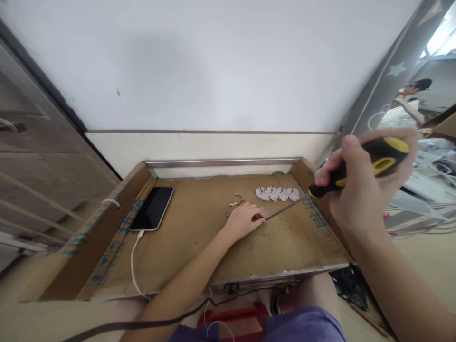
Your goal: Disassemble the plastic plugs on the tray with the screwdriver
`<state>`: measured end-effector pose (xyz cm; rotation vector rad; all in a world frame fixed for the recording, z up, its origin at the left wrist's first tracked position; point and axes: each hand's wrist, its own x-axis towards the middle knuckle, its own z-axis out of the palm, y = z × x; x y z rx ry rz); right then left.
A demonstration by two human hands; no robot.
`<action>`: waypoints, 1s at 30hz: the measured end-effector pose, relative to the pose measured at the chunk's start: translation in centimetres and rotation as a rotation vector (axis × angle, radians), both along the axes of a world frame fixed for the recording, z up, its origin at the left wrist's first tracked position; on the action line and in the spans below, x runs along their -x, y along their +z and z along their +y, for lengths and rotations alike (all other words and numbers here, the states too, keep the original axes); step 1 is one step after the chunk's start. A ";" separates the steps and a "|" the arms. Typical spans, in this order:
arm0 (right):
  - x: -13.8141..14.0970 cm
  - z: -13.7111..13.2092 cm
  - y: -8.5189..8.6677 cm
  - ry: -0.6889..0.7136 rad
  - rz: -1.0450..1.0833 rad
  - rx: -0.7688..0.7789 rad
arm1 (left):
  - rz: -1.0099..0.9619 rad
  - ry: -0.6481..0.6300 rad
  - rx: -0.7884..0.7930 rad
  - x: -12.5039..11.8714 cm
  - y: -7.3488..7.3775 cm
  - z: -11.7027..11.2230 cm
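Note:
My right hand [359, 190] is wrapped round the black and yellow handle of a screwdriver [359, 168], raised above the right side of the cardboard-covered table [199, 247]. Its metal shaft slants down and left to its tip at my left hand [244, 221]. My left hand rests on the cardboard with fingers curled, pinching a small part that I cannot make out at the screwdriver's tip. Just beyond it lies a row of several clear plastic pieces [278, 193], and a few small brass parts [236, 200] are scattered to their left.
A black phone [152, 208] lies at the table's left with a white cable [133, 266] running off the front edge. Raised cardboard flaps line both sides. A white wall stands behind. White cables pile up at the far right [423, 209]. A red object [235, 320] sits below the table.

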<state>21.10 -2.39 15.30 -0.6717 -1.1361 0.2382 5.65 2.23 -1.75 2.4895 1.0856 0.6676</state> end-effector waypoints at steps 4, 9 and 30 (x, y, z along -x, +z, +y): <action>0.0 -0.3 0.9 -0.037 0.000 -0.049 | -0.004 0.007 0.023 0.0 0.0 0.0; 0.4 -0.4 1.0 -0.018 0.001 -0.016 | -0.013 0.004 0.019 0.0 -0.1 0.0; 0.3 -0.5 1.3 -0.082 0.011 -0.040 | -0.009 -0.003 0.027 -0.1 0.0 0.0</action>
